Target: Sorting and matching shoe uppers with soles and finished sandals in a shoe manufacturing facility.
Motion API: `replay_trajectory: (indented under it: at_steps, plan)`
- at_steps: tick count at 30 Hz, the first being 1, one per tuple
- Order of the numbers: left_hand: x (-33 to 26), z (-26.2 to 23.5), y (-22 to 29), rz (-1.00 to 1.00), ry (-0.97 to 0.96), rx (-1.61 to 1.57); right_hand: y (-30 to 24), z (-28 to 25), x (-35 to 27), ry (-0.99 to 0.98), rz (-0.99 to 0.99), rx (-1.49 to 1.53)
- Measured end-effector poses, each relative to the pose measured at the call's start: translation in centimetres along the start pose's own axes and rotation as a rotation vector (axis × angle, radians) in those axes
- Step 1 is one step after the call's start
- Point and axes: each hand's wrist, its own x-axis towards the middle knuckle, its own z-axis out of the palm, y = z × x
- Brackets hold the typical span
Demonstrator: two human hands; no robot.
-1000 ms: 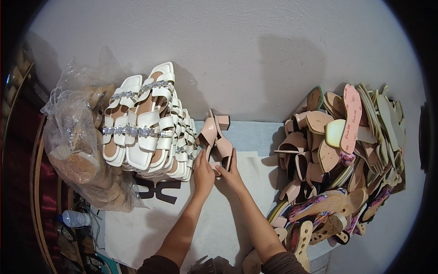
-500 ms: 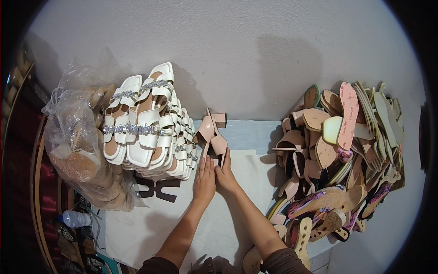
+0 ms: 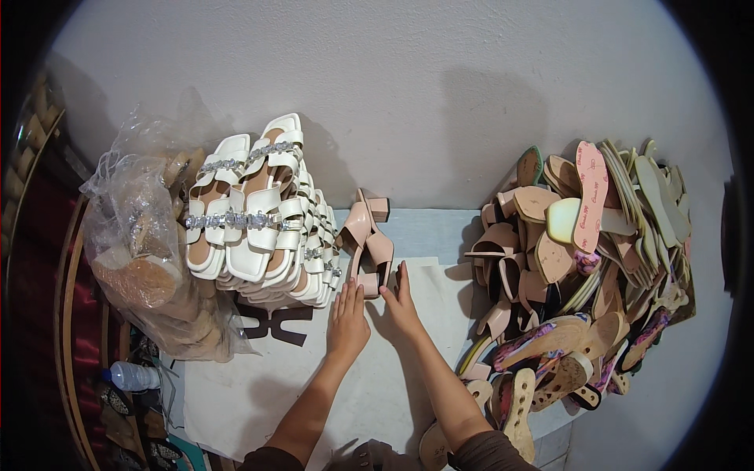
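Observation:
A pair of pink block-heeled sandals (image 3: 379,250) lies at the table's middle, close to the wall. One heel points toward me and the other toward the back right. My left hand (image 3: 348,322) is flat with its fingers stretched forward, the tips at the near heel; whether they touch it I cannot tell. On the other side of that heel, my right hand (image 3: 402,310) has its thumb apart from its extended fingers, which point up beside the sandals. Neither hand grips anything. A tall stack of white sandals (image 3: 250,255) with clear jewelled straps stands just left of the pair.
A clear plastic bag (image 3: 129,259) of tan shoe parts stands far left, above a water bottle (image 3: 132,376). Dark cut-out pieces (image 3: 287,323) lie before the white stack. At right rises a heap of pink sandals, insoles (image 3: 591,196) and patterned soles (image 3: 546,345). White sheeting (image 3: 236,400) covers the table.
My hands have drawn slightly back and apart, uncovering the near heel of the pink sandals. The whole view has shifted a little.

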Motion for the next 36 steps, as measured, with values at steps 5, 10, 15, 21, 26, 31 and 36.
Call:
replay_trajectory:
  at_steps: [5, 10, 15, 21, 26, 31, 36]
  plan:
    - [-0.7, 0.0, 0.8, 0.011, 0.000, -0.001, 1.3, 0.2, -2.1, 0.031, -0.019, -0.188]
    - [-3.6, -0.9, 1.5, 0.015, -0.048, -0.037, 0.3, -0.1, -6.2, -0.153, 0.176, -0.252]
    - [-6.5, -2.2, 1.8, 0.035, -0.076, -0.105, -2.7, -0.5, -10.1, -0.252, 0.224, -0.308]
    - [-8.7, -4.6, 3.1, 0.095, -0.065, -0.210, -4.1, -0.8, -14.4, -0.222, 0.226, -0.356]
    - [-10.0, -4.0, 4.2, 0.122, -0.171, -0.294, -5.6, -1.6, -17.2, -0.148, 0.115, -0.351]
    - [-10.4, -3.3, 8.1, 0.065, 0.012, -0.351, -8.9, -7.1, -16.0, -0.120, -0.258, -0.901]
    - [-8.2, -1.4, 11.8, 0.081, -0.070, -0.461, -8.7, -15.0, -12.2, -0.425, -0.506, -1.784]
